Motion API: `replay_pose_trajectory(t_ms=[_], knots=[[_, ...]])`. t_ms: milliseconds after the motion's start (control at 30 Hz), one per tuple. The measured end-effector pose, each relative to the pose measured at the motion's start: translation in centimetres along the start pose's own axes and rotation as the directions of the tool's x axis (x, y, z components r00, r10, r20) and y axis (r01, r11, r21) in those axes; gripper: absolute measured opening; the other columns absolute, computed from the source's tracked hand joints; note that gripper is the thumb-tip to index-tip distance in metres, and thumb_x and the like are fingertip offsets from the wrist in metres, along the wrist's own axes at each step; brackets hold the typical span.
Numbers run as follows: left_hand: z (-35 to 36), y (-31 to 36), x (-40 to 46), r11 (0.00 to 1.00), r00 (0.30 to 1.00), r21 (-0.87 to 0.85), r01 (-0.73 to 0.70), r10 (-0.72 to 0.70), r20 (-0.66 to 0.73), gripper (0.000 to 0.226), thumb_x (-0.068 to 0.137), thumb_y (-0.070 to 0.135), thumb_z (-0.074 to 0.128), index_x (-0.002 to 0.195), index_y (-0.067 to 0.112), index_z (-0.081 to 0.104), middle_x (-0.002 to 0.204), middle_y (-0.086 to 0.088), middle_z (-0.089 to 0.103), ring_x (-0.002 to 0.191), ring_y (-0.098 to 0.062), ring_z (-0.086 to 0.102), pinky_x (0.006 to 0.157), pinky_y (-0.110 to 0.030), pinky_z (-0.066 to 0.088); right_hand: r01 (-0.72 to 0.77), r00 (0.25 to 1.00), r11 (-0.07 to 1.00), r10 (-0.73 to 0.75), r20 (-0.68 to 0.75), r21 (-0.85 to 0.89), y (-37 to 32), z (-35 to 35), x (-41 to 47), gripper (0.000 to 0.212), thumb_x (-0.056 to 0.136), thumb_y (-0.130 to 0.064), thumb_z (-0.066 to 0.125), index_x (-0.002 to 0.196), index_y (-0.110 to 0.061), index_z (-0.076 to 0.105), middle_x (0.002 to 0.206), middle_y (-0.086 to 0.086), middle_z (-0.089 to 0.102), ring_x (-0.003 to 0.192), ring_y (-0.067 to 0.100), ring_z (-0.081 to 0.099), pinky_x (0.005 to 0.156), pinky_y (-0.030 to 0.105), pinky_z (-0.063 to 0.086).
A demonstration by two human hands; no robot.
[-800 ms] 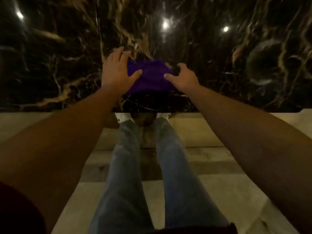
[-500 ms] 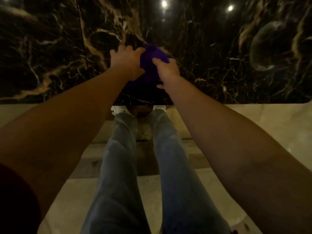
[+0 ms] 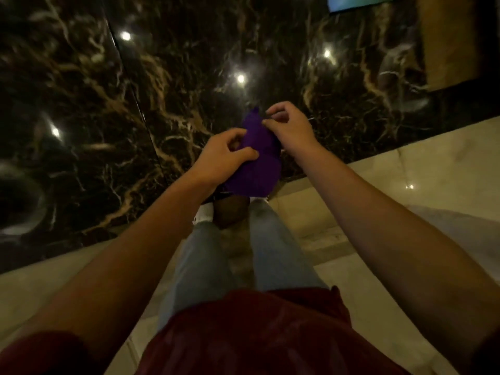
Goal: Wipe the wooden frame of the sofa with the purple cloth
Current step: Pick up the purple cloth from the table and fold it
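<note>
The purple cloth hangs bunched in the air between both hands, in front of my legs. My left hand pinches its left side with thumb and fingers. My right hand pinches its upper right edge, a little higher than the left hand. A pointed corner of the cloth sticks up beside the right fingers. No sofa or wooden frame is in view.
A glossy black marble surface with pale veins and light reflections fills the upper view. A beige tiled floor runs below it. My jeans-clad legs and white shoe stand at the marble's edge. A tan panel is at the top right.
The cloth went from lying spread on the black marble to being gathered and lifted off it in both hands. The view tilted and swung, and the hands came closer to my body.
</note>
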State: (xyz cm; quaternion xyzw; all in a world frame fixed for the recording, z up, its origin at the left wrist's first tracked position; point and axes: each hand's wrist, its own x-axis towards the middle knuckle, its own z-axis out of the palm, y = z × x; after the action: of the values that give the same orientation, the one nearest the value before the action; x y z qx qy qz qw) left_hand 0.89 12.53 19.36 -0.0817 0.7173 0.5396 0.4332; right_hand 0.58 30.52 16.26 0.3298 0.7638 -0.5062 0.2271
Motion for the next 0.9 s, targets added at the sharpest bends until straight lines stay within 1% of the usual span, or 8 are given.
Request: replay_pose_trajectory(t_ms=[100, 200, 333, 500, 567, 700, 833, 900], knots=[[0.5, 5.2, -4.3, 0.991, 0.99, -0.022, -0.129, 0.13, 0.062, 0.033, 0.082, 0.02, 0.078, 0.106, 0.042, 0.069, 0.103, 0.009, 0.076, 0.092, -0.004, 0.073, 0.076, -0.024, 0.061, 0.072, 0.997, 0.985, -0.066, -0.041, 0.159, -3.6, -4.3, -5.8, 0.019, 0.102, -0.024, 0.066, 0.086, -0.031, 0.074, 0.089, -0.008, 0.075, 0.088, 0.008, 0.072, 0.08, 0.033, 0.059], [0.9, 9.2, -8.4, 0.971, 0.959, -0.088, -0.224, 0.236, 0.159, 0.034, 0.079, 0.021, 0.08, 0.105, 0.042, 0.072, 0.105, 0.009, 0.076, 0.097, -0.01, 0.073, 0.076, -0.025, 0.061, 0.054, 0.998, 0.907, -0.03, -0.064, 0.417, -5.4, -7.9, -13.0, 0.026, 0.095, -0.045, 0.069, 0.08, -0.029, 0.083, 0.093, -0.003, 0.082, 0.094, 0.014, 0.078, 0.088, 0.036, 0.061], [2.9, 13.5, -14.3, 0.932, 0.875, -0.096, -0.351, 0.362, 0.321, 0.037, 0.079, 0.025, 0.082, 0.112, 0.04, 0.072, 0.11, 0.006, 0.076, 0.103, -0.014, 0.073, 0.08, -0.029, 0.06, 0.165, 0.986, 0.659, -0.104, -0.129, 0.733, -3.9, -10.2, -23.2, 0.053, 0.089, -0.053, 0.068, 0.128, -0.017, 0.073, 0.131, 0.012, 0.073, 0.125, 0.027, 0.068, 0.111, 0.048, 0.051], [7.9, 17.7, -19.5, 0.866, 0.784, -0.005, -0.501, 0.456, 0.421, 0.042, 0.084, 0.029, 0.077, 0.124, 0.037, 0.066, 0.115, 0.004, 0.074, 0.106, -0.014, 0.071, 0.089, -0.04, 0.061, 0.301, 0.933, 0.591, -0.019, -0.36, 0.748, -3.0, -11.2, -31.8, 0.07, 0.075, -0.054, 0.082, 0.135, -0.022, 0.066, 0.127, 0.008, 0.076, 0.117, 0.029, 0.072, 0.104, 0.051, 0.057], [13.6, 19.5, -22.4, 0.791, 0.68, 0.046, -0.61, 0.493, 0.542, 0.04, 0.085, 0.032, 0.076, 0.121, 0.042, 0.064, 0.114, 0.008, 0.074, 0.105, -0.01, 0.071, 0.089, -0.039, 0.061, 0.431, 0.798, 0.595, 0.1, -0.594, 0.678, -0.6, -14.2, -36.9, 0.066, 0.072, -0.056, 0.083, 0.129, -0.026, 0.067, 0.121, 0.002, 0.077, 0.109, 0.022, 0.075, 0.097, 0.047, 0.061], [20.9, 20.2, -24.4, 0.774, 0.633, 0.078, -0.628, 0.45, 0.629, 0.051, 0.083, 0.043, 0.075, 0.13, 0.037, 0.056, 0.122, 0.003, 0.068, 0.11, -0.015, 0.068, 0.081, -0.033, 0.06, 0.531, 0.599, 0.562, 0.28, -0.75, 0.634, 3.7, -18.1, -42.0, 0.038, 0.086, -0.047, 0.08, 0.119, -0.031, 0.069, 0.11, -0.006, 0.078, 0.096, 0.015, 0.077, 0.081, 0.037, 0.065], [29.6, 19.5, -26.9, 0.847, 0.58, 0.142, -0.512, 0.219, 0.784, 0.072, 0.073, 0.07, 0.07, 0.134, 0.034, 0.056, 0.128, 0.008, 0.066, 0.114, -0.013, 0.067, 0.092, -0.036, 0.057, 0.594, 0.557, 0.387, 0.435, -0.707, 0.706, 9.5, -22.0, -46.2, 0.017, 0.094, -0.05, 0.071, 0.104, -0.037, 0.072, 0.098, -0.012, 0.081, 0.091, 0.016, 0.079, 0.072, 0.034, 0.063], [33.6, 19.0, -27.9, 0.852, 0.511, 0.184, -0.49, 0.109, 0.853, 0.055, 0.076, 0.069, 0.07, 0.12, 0.037, 0.064, 0.119, 0.01, 0.073, 0.108, -0.01, 0.071, 0.093, -0.034, 0.058, 0.621, 0.536, 0.347, 0.467, -0.703, 0.703, 12.2, -23.6, -47.1, 0.021, 0.098, -0.051, 0.066, 0.106, -0.034, 0.074, 0.098, -0.011, 0.082, 0.089, 0.014, 0.08, 0.068, 0.03, 0.064]])
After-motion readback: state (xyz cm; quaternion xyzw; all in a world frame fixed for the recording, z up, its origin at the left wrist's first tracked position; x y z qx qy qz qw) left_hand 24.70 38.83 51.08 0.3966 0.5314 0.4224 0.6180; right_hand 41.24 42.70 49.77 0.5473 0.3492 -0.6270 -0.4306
